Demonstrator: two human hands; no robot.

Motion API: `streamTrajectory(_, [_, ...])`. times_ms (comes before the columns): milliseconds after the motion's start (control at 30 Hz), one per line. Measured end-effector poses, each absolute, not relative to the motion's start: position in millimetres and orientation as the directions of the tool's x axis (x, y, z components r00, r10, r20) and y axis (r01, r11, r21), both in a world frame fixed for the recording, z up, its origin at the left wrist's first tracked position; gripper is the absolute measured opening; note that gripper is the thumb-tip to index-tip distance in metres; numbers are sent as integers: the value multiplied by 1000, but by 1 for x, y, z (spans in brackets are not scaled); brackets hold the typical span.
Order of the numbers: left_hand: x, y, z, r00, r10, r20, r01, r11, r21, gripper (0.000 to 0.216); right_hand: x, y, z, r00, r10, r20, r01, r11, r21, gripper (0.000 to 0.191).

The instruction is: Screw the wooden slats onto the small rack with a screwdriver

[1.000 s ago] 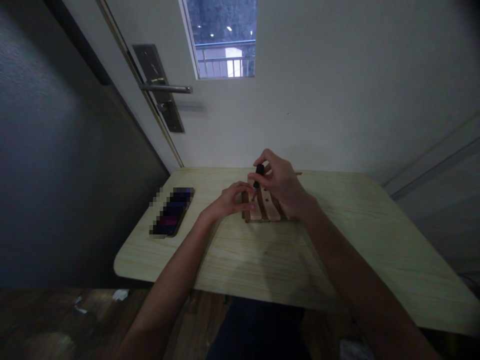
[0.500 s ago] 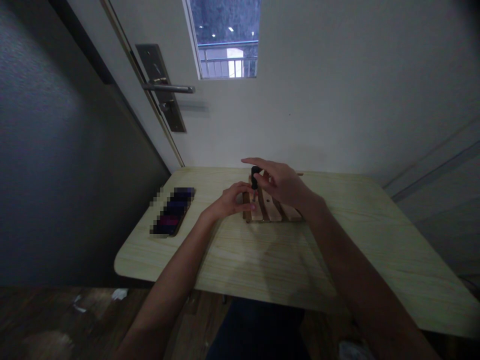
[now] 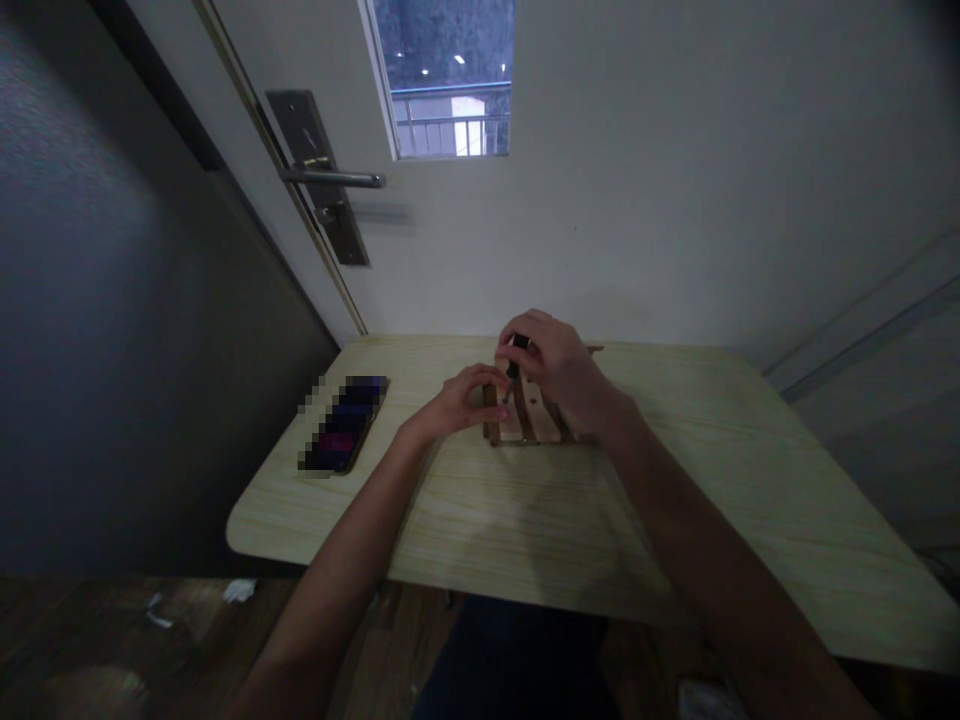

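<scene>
A small slatted wooden piece (image 3: 541, 420), with pale wavy slats over a darker base, lies on the table. My right hand (image 3: 551, 355) is closed round the black handle of a screwdriver (image 3: 513, 368). The screwdriver leans slightly, its metal shaft pointing down at the leftmost slat. At the piece's left end is my left hand (image 3: 466, 398), thumb and fingertips pressed on that slat on either side of the screwdriver's tip. Whether they also pinch a screw is too small to tell. My right hand and wrist hide the right part of the wooden piece.
A phone (image 3: 346, 425), partly pixelated, lies on the left of the light wood table (image 3: 465, 530). Behind the table stands a white door (image 3: 645, 220) with a metal handle (image 3: 334, 178) and a small window. Some white scraps (image 3: 240, 590) are on the floor at the left.
My right hand's fingers, stretched out above the handle before, are now curled round the screwdriver, which has tilted a little. My left hand stays in place on the wooden piece.
</scene>
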State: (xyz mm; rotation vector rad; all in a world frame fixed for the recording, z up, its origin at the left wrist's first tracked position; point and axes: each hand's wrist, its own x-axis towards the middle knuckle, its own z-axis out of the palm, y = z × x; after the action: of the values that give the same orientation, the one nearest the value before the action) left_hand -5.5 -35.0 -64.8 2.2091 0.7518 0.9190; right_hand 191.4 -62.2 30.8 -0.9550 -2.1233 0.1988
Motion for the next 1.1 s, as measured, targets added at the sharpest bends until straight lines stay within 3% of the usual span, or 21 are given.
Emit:
streamTrajectory(200, [-5,-35,-64,596,677,432,235,-661,713,41,196,-65,31,-472,669,575,448,743,-497,27])
streamTrajectory(300, [-5,-35,-65,598,678,427,247,-663,707,42,202,-69,38,-487,728,482,474,684,-555,30])
streamTrajectory(367, [-5,-35,-65,594,689,416,265,-655,708,42,203,-70,41,-446,789,423,496,611,-617,23])
streamTrajectory(467, [-5,-35,-67,587,706,396,276,-634,722,42,198,-70,40,-332,828,452,495,561,-664,14])
streamTrajectory(667, [-6,-33,-69,598,697,396,272,-641,718,46,181,-70,33,-215,825,522,585,537,-608,32])
streamTrajectory(833, [-6,-32,-68,595,689,414,276,-659,700,41,181,-72,32,-303,788,535,496,610,-618,10])
streamTrajectory(1100, [-8,-35,-61,648,641,411,228,-678,699,45,194,-68,32,-427,783,453,382,610,-694,28])
